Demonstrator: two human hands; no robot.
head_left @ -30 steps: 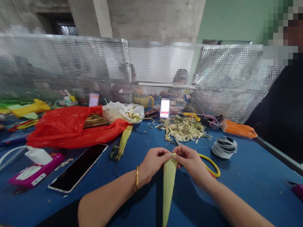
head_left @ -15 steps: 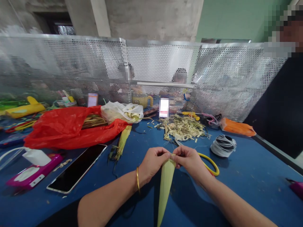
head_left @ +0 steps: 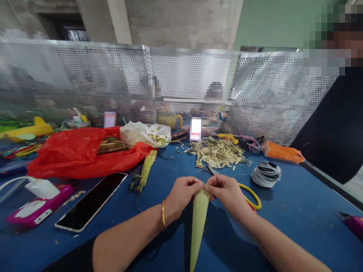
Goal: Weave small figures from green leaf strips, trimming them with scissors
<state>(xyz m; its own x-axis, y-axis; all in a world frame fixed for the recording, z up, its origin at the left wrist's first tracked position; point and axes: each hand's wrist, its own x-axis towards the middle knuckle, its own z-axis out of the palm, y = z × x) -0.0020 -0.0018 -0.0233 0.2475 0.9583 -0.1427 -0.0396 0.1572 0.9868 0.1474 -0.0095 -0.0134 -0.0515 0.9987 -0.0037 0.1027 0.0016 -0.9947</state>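
A long pale-green corn husk hangs with its wide end up and its narrow tip toward me. My left hand pinches the left side of its top edge between thumb and forefinger. On the right side of that same edge, my right hand pinches too, and the fingertips of both hands nearly meet. Scissors with a yellow handle lie partly hidden behind my right hand, blades pointing away. To the right stands a spool of white thread.
Beyond my hands lies a pile of husk scraps. At left are a red plastic bag, a white bag, a phone and a purple power strip. A perforated metal screen closes off the back; a person stands at right.
Both hands keep their pinch on the husk's top edge, almost unmoved. The view has shifted slightly, and the person at right appears a little further into the picture.
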